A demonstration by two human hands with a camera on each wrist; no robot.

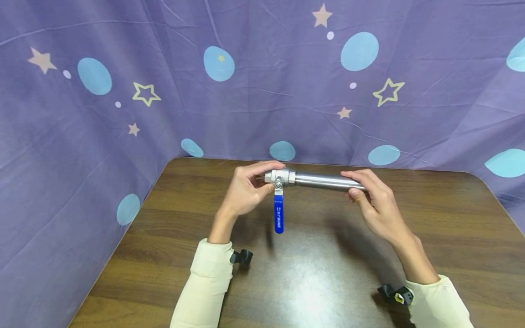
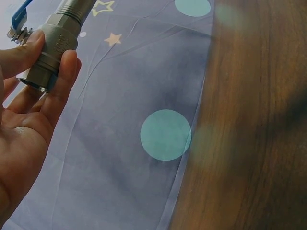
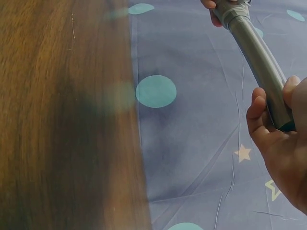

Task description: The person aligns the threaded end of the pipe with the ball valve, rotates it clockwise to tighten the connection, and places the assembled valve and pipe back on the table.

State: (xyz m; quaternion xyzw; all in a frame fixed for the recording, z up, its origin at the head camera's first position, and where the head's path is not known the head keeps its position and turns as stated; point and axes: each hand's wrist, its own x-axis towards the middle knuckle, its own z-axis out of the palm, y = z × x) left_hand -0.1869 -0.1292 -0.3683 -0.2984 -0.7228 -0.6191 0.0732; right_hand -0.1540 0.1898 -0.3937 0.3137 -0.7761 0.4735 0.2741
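Note:
A silver ball valve (image 1: 280, 176) with a blue lever handle (image 1: 279, 214) is joined end to end with a straight metal pipe (image 1: 320, 181). The joined pieces are held above the table, nearly level, the lever pointing toward me. My left hand (image 1: 247, 189) grips the valve body between thumb and fingers; the left wrist view shows its open end near the palm and threads (image 2: 72, 8) at the pipe side. With thumb and fingers, my right hand (image 1: 379, 205) holds the pipe's far end. In the right wrist view the pipe (image 3: 259, 57) runs up to the valve.
Below the hands lies a brown wood-grain table (image 1: 164, 255) with rounded far corners. A purple curtain (image 1: 262, 114) printed with stars and blue spots hangs around its back and left sides. Small black mounts (image 1: 242, 257) sit at both wrists.

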